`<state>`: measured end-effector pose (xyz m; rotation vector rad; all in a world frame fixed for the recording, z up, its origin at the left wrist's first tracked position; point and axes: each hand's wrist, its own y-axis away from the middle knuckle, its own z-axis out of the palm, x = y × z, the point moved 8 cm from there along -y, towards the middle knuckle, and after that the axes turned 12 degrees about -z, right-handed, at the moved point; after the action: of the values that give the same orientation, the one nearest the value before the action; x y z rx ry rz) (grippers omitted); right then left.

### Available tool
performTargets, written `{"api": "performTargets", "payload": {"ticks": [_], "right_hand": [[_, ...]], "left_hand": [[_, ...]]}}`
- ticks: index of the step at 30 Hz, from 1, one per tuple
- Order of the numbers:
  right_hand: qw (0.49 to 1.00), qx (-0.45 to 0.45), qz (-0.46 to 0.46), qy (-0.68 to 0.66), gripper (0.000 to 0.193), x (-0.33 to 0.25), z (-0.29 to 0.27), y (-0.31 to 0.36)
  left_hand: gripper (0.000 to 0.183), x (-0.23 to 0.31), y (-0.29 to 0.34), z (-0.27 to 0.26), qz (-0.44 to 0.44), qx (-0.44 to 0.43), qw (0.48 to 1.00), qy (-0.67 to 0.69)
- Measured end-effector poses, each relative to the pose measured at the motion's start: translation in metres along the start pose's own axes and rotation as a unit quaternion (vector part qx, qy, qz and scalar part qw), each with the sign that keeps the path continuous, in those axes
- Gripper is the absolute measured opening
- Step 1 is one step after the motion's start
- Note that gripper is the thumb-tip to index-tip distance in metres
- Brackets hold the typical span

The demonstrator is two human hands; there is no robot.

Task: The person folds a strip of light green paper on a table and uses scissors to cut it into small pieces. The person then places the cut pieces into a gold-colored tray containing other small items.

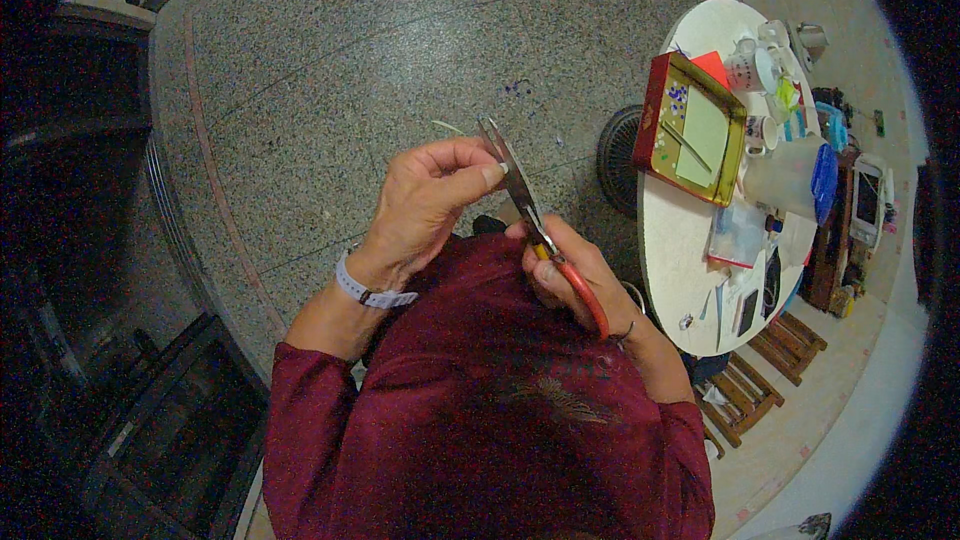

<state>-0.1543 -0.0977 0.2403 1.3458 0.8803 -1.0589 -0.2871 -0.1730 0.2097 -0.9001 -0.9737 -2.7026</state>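
The right grip [598, 270] grasps red-handled metal scissors [522, 192], the fingers around the handles. The blades project past it, tips away from the body and slightly left, the long axis slanting lower right to upper left. The left grip [418, 192] is pinched tight beside the blades; anything between its fingertips is too small to tell. Beyond spreads a speckled gray floor [330, 90]; rightward, a white rounded tabletop [662, 240] carries an open red box with gold interior [655, 105] and a blue-lidded translucent container [783, 180].
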Motion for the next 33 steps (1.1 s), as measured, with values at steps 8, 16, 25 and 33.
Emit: {"api": "performTargets", "payload": {"ticks": [8, 16, 25, 33], "right_hand": [[1.0, -0.001, 0.007, -0.017, 0.035, 0.0, 0.0, 0.002], [1.0, -0.006, -0.002, -0.015, 0.037, 0.002, 0.0, 0.002], [1.0, -0.006, 0.01, 0.001, 0.039, 0.004, -0.002, -0.001], [1.0, -0.01, 0.004, -0.018, 0.038, 0.005, -0.001, -0.002]], "left_hand": [[0.008, -0.001, -0.001, -0.004, -0.01, 0.012, 1.0, -0.003], [0.015, -0.001, -0.002, -0.003, -0.028, -0.007, 0.999, 0.031], [0.012, -0.006, 0.001, -0.003, 0.032, 0.026, 0.999, 0.015], [0.01, -0.011, -0.004, -0.007, 0.018, 0.022, 0.999, 0.031]]}}
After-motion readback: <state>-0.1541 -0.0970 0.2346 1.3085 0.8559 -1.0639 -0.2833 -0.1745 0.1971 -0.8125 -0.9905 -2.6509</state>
